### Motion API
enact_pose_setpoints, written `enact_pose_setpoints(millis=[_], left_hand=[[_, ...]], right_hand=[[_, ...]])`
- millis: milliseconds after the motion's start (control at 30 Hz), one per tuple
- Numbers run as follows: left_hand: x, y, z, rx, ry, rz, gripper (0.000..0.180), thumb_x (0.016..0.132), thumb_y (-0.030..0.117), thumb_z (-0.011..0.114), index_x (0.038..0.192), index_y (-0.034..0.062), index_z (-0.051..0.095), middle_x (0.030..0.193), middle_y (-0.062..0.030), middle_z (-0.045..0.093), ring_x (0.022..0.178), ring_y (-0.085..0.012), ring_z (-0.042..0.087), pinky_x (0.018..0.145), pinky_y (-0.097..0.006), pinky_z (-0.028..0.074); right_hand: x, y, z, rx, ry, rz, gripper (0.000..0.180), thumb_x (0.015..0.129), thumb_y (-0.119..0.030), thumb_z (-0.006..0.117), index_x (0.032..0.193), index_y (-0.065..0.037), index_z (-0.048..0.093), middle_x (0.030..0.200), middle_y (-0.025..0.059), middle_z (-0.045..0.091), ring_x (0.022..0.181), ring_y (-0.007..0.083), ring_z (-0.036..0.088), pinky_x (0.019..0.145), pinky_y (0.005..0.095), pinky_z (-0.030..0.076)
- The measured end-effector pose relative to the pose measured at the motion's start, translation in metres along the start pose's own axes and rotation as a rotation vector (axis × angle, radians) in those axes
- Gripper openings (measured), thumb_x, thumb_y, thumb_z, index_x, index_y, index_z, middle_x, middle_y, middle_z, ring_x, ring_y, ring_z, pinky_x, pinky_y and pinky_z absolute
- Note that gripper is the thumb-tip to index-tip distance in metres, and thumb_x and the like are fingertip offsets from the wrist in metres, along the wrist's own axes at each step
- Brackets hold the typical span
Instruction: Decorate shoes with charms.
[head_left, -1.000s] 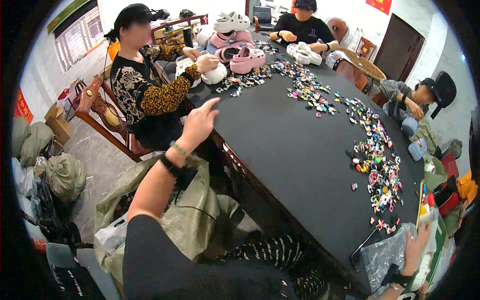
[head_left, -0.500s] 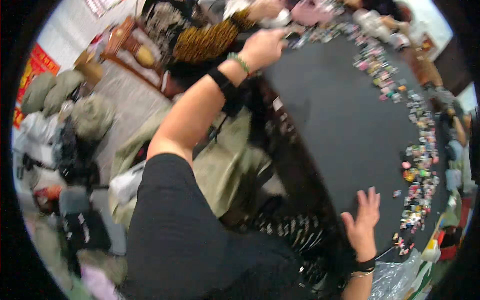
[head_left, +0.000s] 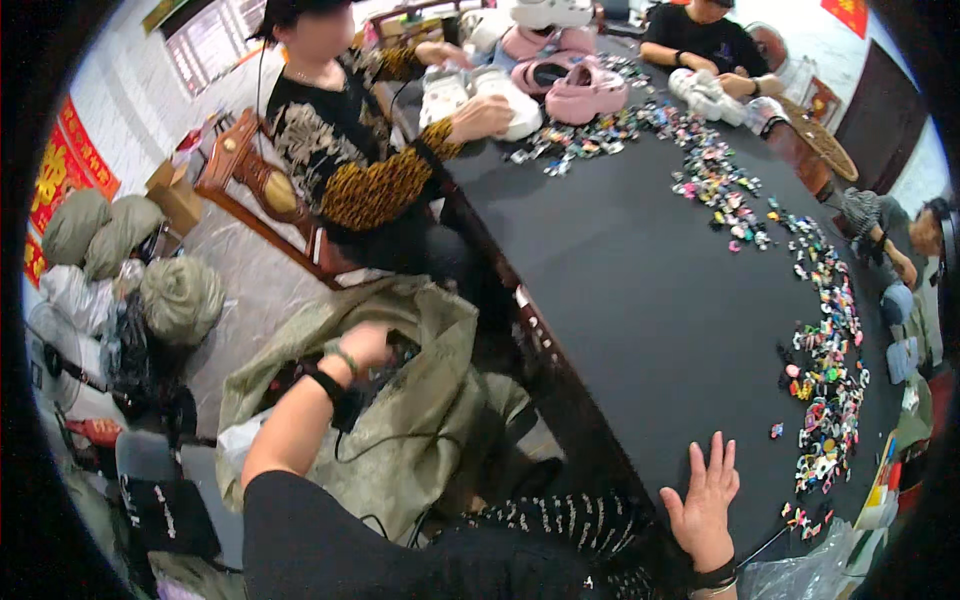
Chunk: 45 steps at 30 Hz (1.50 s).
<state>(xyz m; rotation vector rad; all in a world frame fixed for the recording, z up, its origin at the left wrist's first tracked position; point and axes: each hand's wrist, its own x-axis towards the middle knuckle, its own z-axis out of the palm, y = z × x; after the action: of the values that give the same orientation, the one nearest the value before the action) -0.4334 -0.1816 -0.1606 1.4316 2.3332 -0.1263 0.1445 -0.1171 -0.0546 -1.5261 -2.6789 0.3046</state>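
My left hand (head_left: pixel 366 346) is at the mouth of a large olive-green woven sack (head_left: pixel 410 470), over dark things inside it. Its fingers are blurred and partly hidden, so I cannot make out whether it holds anything. My right hand (head_left: pixel 704 502) lies flat on the dark table (head_left: pixel 640 300) near its front edge, fingers spread and holding nothing. To the right of that hand, several small colourful shoe charms (head_left: pixel 835 400) run in a long curved band along the table. Beyond the sack, pink clogs (head_left: pixel 588 95) and white clogs (head_left: pixel 510 105) stand at the table's far end.
A co-worker (head_left: pixel 370 150) sits at the far left with hands at the white clogs. Another person (head_left: pixel 705 45) works across the table, and one more (head_left: pixel 925 235) is at the right. A wooden chair (head_left: pixel 265 190) and stuffed sacks (head_left: pixel 183 300) stand left. Clear plastic (head_left: pixel 800 565) lies near right.
My left hand has come back from the table's far end, down into the sack's mouth. My right hand stays flat on the table. The view has shifted, showing more of the co-workers and clogs.
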Motion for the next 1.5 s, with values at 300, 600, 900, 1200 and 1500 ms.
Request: enact_pose_setpoints(millis=[300,600,900,1200,1500], left_hand=[[0.038,0.014,0.075,0.106,-0.088,-0.277,0.044,0.09,0.017,0.048,0.132,0.0013,0.046,0.11,-0.023,0.065,0.101,-0.0371,0.063,0.08,-0.046,0.054],[0.097,0.009,0.089,0.085,-0.117,-0.311,0.03,0.086,0.026,0.063,0.104,0.0029,0.07,0.117,-0.0183,0.064,0.103,-0.0343,0.063,0.086,-0.045,0.053],[0.08,0.136,-0.142,-0.115,0.595,0.433,0.028,0.079,0.013,0.058,0.105,0.0022,0.06,0.089,-0.0218,0.065,0.081,-0.0418,0.062,0.074,-0.048,0.051],[0.253,0.328,-0.269,-0.104,0.554,0.348,0.06,0.089,0.02,0.05,0.145,0.0092,0.032,0.119,-0.0206,0.062,0.106,-0.0348,0.062,0.087,-0.043,0.049],[0.428,0.284,-0.268,-0.162,0.622,0.266,0.068,0.092,0.044,0.039,0.151,0.0166,0.017,0.141,-0.0258,0.043,0.127,-0.0379,0.047,0.105,-0.045,0.038]], right_hand=[[-0.004,0.005,0.002,0.02,0.085,-0.018,0.069,0.085,-0.049,0.058,0.138,-0.007,0.042,0.149,0.0266,0.025,0.138,0.047,0.019,0.102,0.0585,0.022],[-0.005,0.007,0.007,-0.009,0.13,-0.044,0.071,0.086,-0.053,0.056,0.139,-0.009,0.041,0.147,0.0268,0.028,0.136,0.048,0.022,0.102,0.0576,0.022],[0.07,0.017,-0.058,-0.028,-0.071,-0.223,0.059,0.083,-0.042,0.068,0.129,-0.011,0.05,0.14,0.0201,0.039,0.132,0.0479,0.03,0.1,0.0589,0.035],[0.049,0.031,0.007,0.024,0.106,-0.047,0.064,0.089,-0.044,0.058,0.141,-0.012,0.04,0.151,0.0208,0.026,0.138,0.0438,0.022,0.108,0.0552,0.022],[0.049,0.007,-0.014,0.03,-0.009,-0.035,0.065,0.09,-0.055,0.05,0.141,-0.015,0.043,0.151,0.0191,0.025,0.14,0.042,0.017,0.109,0.0562,0.018]])
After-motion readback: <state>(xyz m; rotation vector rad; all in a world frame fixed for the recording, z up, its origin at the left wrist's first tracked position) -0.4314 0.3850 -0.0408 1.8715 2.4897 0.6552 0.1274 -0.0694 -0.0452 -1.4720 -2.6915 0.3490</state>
